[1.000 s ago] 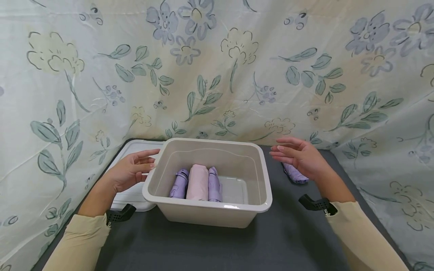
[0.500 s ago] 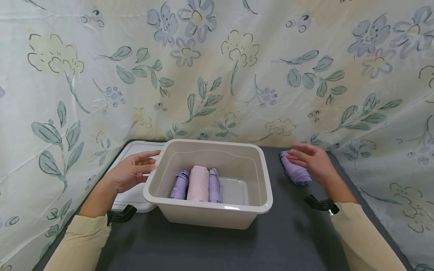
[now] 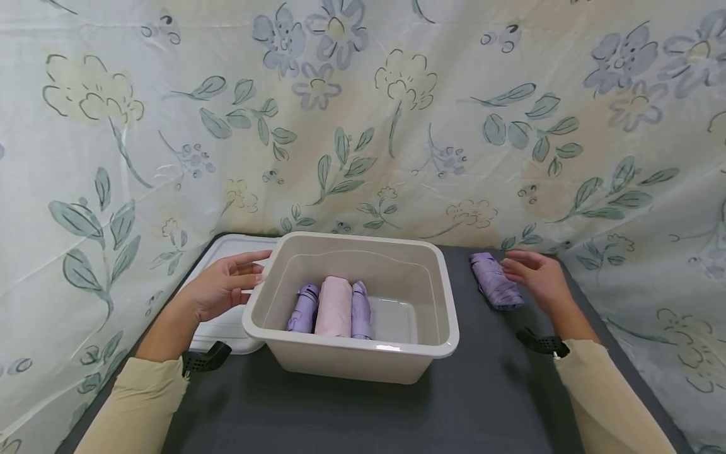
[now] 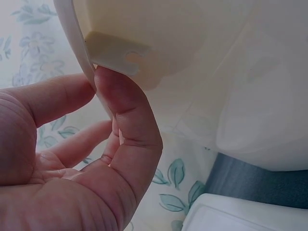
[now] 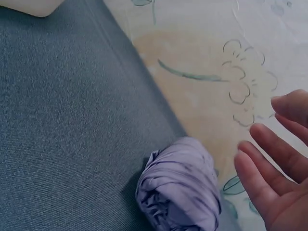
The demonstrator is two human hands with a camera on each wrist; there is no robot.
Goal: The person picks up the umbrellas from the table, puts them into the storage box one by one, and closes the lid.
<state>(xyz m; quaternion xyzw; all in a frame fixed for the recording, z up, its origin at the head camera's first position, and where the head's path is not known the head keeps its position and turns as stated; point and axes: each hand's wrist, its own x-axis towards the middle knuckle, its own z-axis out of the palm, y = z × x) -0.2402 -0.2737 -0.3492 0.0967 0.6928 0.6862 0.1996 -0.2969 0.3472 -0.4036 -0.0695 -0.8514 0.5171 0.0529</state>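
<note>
A beige plastic storage bin [image 3: 351, 366] stands mid-table, and my left hand [image 3: 229, 285] pinches its left rim. Close up in the left wrist view, the thumb and a bent finger [image 4: 132, 113] meet at the rim's edge. Inside the bin a pink roll of cloth [image 3: 334, 307] lies between two slimmer purple rolls, one on its left [image 3: 303, 309] and one on its right [image 3: 360, 310]. Right of the bin, a rolled purple cloth bundle [image 3: 496, 281] lies on the table. My right hand [image 3: 539, 280] hovers just to its right, fingers loosely extended and holding nothing.
A white lid [image 3: 227, 334] lies flat on the dark grey table [image 3: 351, 416], partly behind the bin and left forearm. A floral curtain [image 3: 363, 120] hangs around the back and both sides, meeting the table edges.
My right hand has moved right and slightly down, from over the purple bundle to beside it, uncovering it. The left hand keeps its place on the bin rim.
</note>
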